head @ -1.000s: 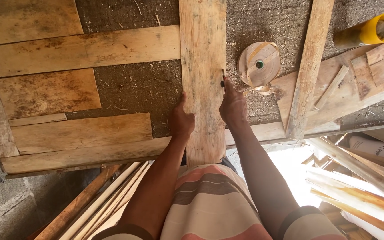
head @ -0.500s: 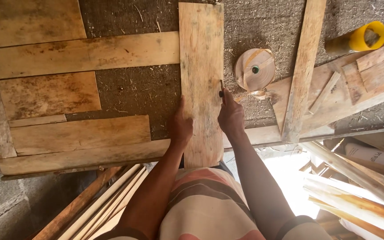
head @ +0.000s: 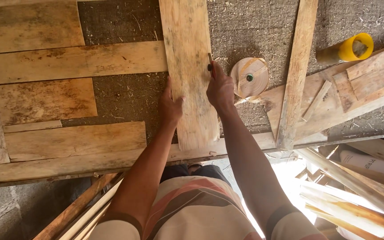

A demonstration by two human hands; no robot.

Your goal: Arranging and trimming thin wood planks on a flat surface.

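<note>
Upright plank (head: 187,66), landmark, lies mid-desk (head: 112,22). Left hand (head: 170,106): flat, steadying its left edge. Right hand (head: 221,89): closed around pencil (head: 210,62) at right edge; marking likely underway. Tape roll (head: 250,76): right of plank.

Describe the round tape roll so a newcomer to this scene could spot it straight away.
Start at the long upright plank that both hands rest on, in the middle of the workbench. Just past the right hand, on the sawdust, lies the tape roll. It is the only flat, pale disc here, with a dark centre hole; its neighbours are straight wooden boards.
</note>
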